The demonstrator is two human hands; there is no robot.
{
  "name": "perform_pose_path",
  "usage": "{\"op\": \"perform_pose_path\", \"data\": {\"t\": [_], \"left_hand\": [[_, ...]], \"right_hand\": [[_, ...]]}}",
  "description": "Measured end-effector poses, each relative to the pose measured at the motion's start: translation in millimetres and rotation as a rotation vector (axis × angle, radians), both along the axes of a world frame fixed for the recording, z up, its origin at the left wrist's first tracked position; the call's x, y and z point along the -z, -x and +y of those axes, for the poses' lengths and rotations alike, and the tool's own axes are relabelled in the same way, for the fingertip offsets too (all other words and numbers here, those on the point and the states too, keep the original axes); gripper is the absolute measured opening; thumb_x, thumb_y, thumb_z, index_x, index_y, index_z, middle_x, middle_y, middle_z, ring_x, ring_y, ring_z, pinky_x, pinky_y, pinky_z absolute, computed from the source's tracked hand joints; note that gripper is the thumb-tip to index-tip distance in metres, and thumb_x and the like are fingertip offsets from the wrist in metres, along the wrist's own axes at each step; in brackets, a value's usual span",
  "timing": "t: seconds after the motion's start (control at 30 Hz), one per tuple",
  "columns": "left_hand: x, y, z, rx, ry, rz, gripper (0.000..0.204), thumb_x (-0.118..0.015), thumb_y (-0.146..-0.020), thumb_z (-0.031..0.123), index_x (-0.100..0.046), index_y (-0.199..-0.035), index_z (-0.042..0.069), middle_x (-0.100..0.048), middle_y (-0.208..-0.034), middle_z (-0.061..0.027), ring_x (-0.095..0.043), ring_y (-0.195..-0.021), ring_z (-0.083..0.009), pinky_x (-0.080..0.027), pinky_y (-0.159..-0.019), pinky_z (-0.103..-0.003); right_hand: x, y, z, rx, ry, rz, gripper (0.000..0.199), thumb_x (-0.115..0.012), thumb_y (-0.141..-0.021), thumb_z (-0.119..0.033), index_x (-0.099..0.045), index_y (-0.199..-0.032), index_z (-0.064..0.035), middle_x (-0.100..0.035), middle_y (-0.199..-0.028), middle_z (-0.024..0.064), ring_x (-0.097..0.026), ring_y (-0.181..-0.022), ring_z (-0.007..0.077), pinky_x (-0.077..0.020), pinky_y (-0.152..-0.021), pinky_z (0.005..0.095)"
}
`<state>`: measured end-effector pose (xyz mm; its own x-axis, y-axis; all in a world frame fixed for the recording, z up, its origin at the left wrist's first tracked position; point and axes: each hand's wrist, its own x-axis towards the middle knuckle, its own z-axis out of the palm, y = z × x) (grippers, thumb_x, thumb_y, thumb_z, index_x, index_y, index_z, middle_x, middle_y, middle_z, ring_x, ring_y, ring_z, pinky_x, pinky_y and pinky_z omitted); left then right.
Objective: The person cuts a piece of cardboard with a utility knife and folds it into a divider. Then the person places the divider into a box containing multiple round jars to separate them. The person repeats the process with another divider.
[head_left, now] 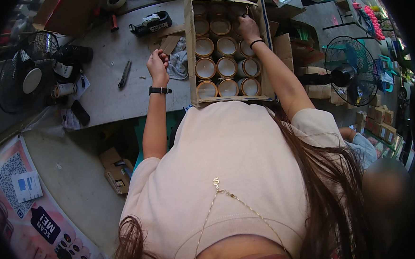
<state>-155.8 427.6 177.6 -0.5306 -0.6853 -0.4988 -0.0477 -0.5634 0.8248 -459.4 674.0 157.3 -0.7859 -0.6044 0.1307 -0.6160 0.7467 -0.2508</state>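
An open cardboard box (191, 49) stands in front of me, filled with rows of round jars (226, 67) that have gold-orange rims and whitish insides. My right hand (248, 29) reaches into its far right corner, over the jars there. Its fingers are bent and pressed together at a jar's rim; what they pinch is hidden. Left of the box, above the table, my left hand (157, 66) is raised with curled fingers. Whatever it may hold is too small to make out. Crumpled clear plastic (179, 65) lies between that hand and the box.
On the table (101, 95) are a black tape dispenser (151, 24), a utility knife (125, 74), cardboard scraps (170, 42) and a phone (80, 112). One fan (28, 78) stands at the left, another fan (349, 71) at the right. Another person (360, 146) is close by at the right.
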Motion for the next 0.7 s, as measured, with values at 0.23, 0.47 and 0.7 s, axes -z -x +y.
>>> {"op": "perform_pose_path", "data": {"t": [0.23,0.47,0.7], "left_hand": [[150,41,-56,0.371,0.916,-0.895,0.061,-0.074,-0.089,0.043,-0.057,-0.133,0.005,-0.053,-0.134,-0.0217,-0.051,-0.126,-0.0411,-0.046,-0.104,-0.050],[153,50,-63,0.594,1.090,-0.925,0.046,-0.080,-0.085,0.031,-0.065,-0.121,0.007,-0.062,-0.127,-0.0169,-0.059,-0.119,-0.0413,-0.048,-0.102,-0.052],[65,31,-73,0.267,0.850,-0.382,0.024,-0.073,-0.094,0.015,-0.065,-0.113,0.002,-0.073,-0.098,-0.0144,-0.071,-0.090,-0.0237,-0.055,-0.082,-0.035]], "right_hand": [[-10,-2,-2,0.103,0.325,0.006,0.026,-0.051,-0.088,-0.005,-0.071,-0.104,-0.0018,-0.070,-0.105,0.0253,-0.069,-0.098,0.0428,-0.0553,-0.089,0.0514],[-67,-22,34,0.165,0.677,-0.316,0.027,-0.054,-0.094,-0.002,-0.071,-0.115,0.0002,-0.076,-0.105,0.0157,-0.074,-0.095,0.0215,-0.0582,-0.087,0.0333],[-106,-54,35,0.127,0.977,-0.776,0.031,-0.065,-0.100,-0.015,-0.065,-0.128,-0.0034,-0.073,-0.113,0.0097,-0.070,-0.108,0.0194,-0.0563,-0.095,0.0319]]}}
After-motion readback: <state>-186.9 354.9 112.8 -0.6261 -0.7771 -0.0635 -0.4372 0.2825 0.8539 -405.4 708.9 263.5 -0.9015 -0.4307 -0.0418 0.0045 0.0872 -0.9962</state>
